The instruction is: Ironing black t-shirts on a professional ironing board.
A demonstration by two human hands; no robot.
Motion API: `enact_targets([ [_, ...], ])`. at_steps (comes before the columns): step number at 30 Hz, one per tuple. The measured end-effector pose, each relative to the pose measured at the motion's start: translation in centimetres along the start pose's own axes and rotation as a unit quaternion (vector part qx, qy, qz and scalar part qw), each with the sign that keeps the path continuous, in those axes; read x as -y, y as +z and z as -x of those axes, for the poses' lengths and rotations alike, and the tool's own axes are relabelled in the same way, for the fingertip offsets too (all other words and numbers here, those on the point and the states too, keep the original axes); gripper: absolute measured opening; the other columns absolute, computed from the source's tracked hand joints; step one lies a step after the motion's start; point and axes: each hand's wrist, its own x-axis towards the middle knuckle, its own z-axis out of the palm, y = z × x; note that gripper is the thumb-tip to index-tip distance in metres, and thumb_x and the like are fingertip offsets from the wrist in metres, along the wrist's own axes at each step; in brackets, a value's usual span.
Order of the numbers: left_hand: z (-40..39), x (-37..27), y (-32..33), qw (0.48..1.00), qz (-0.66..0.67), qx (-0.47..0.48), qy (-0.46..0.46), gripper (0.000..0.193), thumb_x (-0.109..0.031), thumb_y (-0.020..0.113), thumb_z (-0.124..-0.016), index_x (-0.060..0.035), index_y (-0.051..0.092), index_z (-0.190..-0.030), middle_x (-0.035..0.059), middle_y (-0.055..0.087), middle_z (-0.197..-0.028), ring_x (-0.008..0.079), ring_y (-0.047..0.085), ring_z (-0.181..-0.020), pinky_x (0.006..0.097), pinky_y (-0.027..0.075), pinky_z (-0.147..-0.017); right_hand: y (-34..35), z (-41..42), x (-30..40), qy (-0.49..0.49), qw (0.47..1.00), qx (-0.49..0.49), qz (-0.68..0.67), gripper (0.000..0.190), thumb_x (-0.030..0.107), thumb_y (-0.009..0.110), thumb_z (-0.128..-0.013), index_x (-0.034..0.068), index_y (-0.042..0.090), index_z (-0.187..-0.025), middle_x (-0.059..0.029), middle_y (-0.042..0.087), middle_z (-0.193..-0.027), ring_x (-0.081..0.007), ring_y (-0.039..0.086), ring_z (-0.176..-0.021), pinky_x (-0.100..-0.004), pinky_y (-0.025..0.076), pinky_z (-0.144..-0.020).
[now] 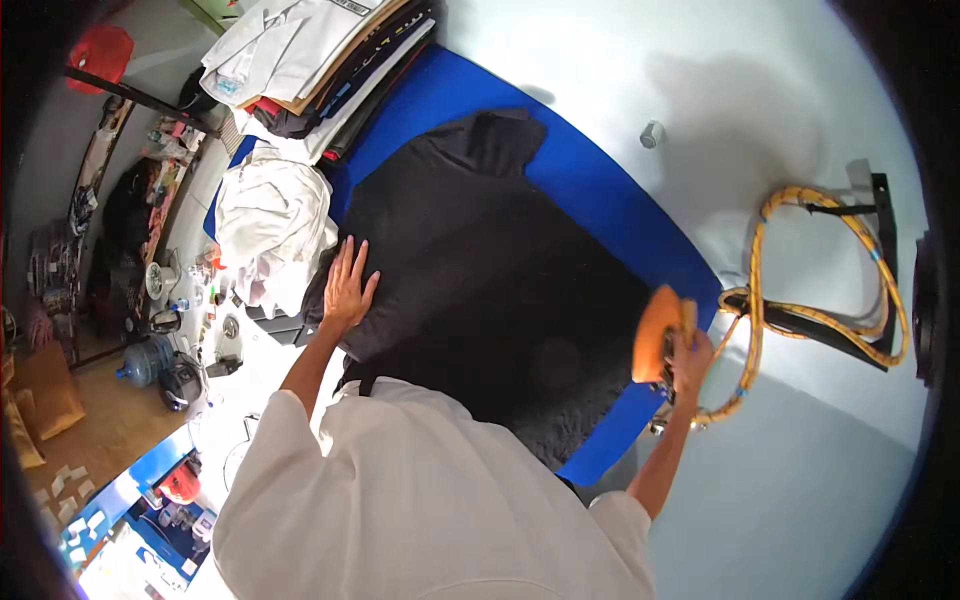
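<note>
A black short-sleeved shirt (pixel 495 270) lies spread over a blue-covered ironing table (pixel 600 195). My left hand (pixel 348 289) rests palm down on the shirt's left part, fingers apart, near one sleeve. At the right edge of the shirt, my right hand (pixel 691 364) grips the handle of an iron with an orange body (pixel 654 334). The iron is tilted, its body on the side towards the shirt; whether its soleplate touches the cloth cannot be told. A yellow-sheathed hose (pixel 752 360) runs close by that hand.
Folded garments (pixel 300 60) are stacked at the table's far left, with a crumpled white cloth heap (pixel 274 217) below them. The hose loops over a black wall bracket (pixel 885 270). A pale wall (pixel 750 150) borders the table. A blue water jug (pixel 146 360) stands on the floor at left.
</note>
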Motion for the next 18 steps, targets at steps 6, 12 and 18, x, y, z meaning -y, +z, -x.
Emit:
enact_targets([
  [6,2.0,0.8,-1.1,0.999,-0.007,0.003,0.054,0.062,-0.027,0.048,-0.1,-0.01,0.025,-0.155,0.0197,0.018,-0.161,0.0356,0.02,-0.148,0.0469,0.019,-0.12,9.4,1.7,12.7,-0.234,0.961,0.136,-0.055,0.037,0.026,0.077,-0.081,-0.001,0.066,-0.103,-0.0185,0.065,-0.098,-0.0352,0.064,-0.089,-0.0416,0.05,-0.081],
  [12,6.9,2.0,-2.1,0.999,-0.004,0.044,0.033,0.061,-0.024,0.049,-0.099,-0.009,0.027,-0.154,0.0193,0.017,-0.161,0.0346,0.018,-0.149,0.0469,0.019,-0.119,16.8,0.9,19.6,-0.256,0.937,0.238,-0.015,0.041,0.03,0.068,-0.085,0.005,0.06,-0.116,-0.0184,0.061,-0.111,-0.0416,0.06,-0.102,-0.0488,0.05,-0.087],
  [18,7.4,2.3,-2.4,0.999,-0.02,0.036,0.027,0.06,-0.025,0.055,-0.096,-0.0113,0.036,-0.151,0.018,0.024,-0.159,0.037,0.028,-0.144,0.0465,0.026,-0.116,20.8,-5.1,22.2,-0.275,0.953,0.121,-0.033,0.034,0.035,0.061,-0.089,0.006,0.059,-0.107,-0.0207,0.065,-0.097,-0.0459,0.063,-0.092,-0.0526,0.052,-0.081],
])
